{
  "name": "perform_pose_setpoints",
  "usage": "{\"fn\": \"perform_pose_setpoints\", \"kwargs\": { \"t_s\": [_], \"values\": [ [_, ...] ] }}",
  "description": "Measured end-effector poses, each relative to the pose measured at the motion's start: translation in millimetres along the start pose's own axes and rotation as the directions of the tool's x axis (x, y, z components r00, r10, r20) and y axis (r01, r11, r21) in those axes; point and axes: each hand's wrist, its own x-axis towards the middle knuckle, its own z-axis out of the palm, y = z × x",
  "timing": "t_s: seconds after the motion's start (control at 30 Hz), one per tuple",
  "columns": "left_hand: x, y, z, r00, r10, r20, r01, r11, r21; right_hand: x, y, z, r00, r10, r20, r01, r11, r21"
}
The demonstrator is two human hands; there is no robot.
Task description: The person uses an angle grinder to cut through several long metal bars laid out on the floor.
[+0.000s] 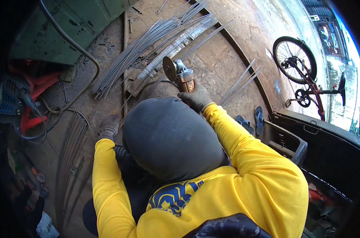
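Note:
My right hand [198,96], in a grey-brown work glove, is wrapped round the orange body of an angle grinder [186,82]. Its round disc [170,68] stands upright at the far end, close to a long metal bar [164,55] with silvery bands, which lies slantwise on the floor. My left hand [108,126], also gloved, is low at the left, near the ends of the thin rods; its fingers blend into the dark floor. Between my arms rises my bent knee [172,135] in dark trousers, hiding the floor behind it. A bundle of thin grey metal rods [134,53] lies beyond my hands.
Rusty rods [72,152] lie at the left, near a red and blue machine [27,105] with cables. A green metal panel [69,23] stands at the back left. At right are loose rods [240,84], slippers [259,119], a dark plastic chair [287,139] and a bicycle [307,75].

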Motion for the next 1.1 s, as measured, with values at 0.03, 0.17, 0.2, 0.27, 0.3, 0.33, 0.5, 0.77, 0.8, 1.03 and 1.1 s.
{"fn": "perform_pose_setpoints", "kwargs": {
  "t_s": [0.03,0.17,0.2,0.27,0.3,0.33,0.5,0.77,0.8,1.03,1.1],
  "values": [
    [2,23,-2,1.0,0.011,-0.015,-0.012,0.999,-0.048,0,3,-1,1.0,0.004,-0.015,-0.004,1.0,-0.02],
    [-8,98,-37,0.996,-0.075,0.048,0.077,0.996,-0.049,1,13,-9,1.0,0.003,0.006,-0.003,1.0,0.016],
    [-4,100,-33,0.994,-0.104,0.019,0.105,0.994,-0.042,0,11,-7,1.0,-0.006,0.013,0.005,0.999,0.034],
    [0,96,-29,0.991,-0.13,-0.029,0.129,0.99,-0.054,0,8,-7,1.0,-0.02,0.018,0.02,0.999,0.041],
    [-2,90,-27,0.991,-0.127,-0.043,0.124,0.99,-0.069,-3,5,-9,1.0,-0.02,0.018,0.02,0.999,0.031],
    [-3,86,-24,0.991,-0.123,-0.057,0.118,0.989,-0.083,-5,2,-10,1.0,-0.02,0.018,0.019,1.0,0.021],
    [1,78,-22,0.994,-0.074,-0.076,0.067,0.994,-0.091,-6,3,-9,0.999,-0.034,0.002,0.034,0.999,0.009],
    [4,80,-28,0.997,-0.076,-0.003,0.076,0.995,-0.072,-3,4,-4,1.0,-0.027,0.016,0.027,1.0,-0.004],
    [4,80,-28,0.997,-0.079,0.001,0.079,0.994,-0.071,-6,1,-6,0.999,-0.026,0.024,0.026,1.0,0.005],
    [6,85,-28,0.997,-0.075,0.026,0.077,0.995,-0.066,-10,-3,-10,0.999,-0.028,0.027,0.027,0.999,0.034],
    [7,86,-30,0.997,-0.074,0.032,0.076,0.995,-0.064,-8,-1,-10,0.999,-0.022,0.029,0.022,0.999,0.024]
  ]
}}
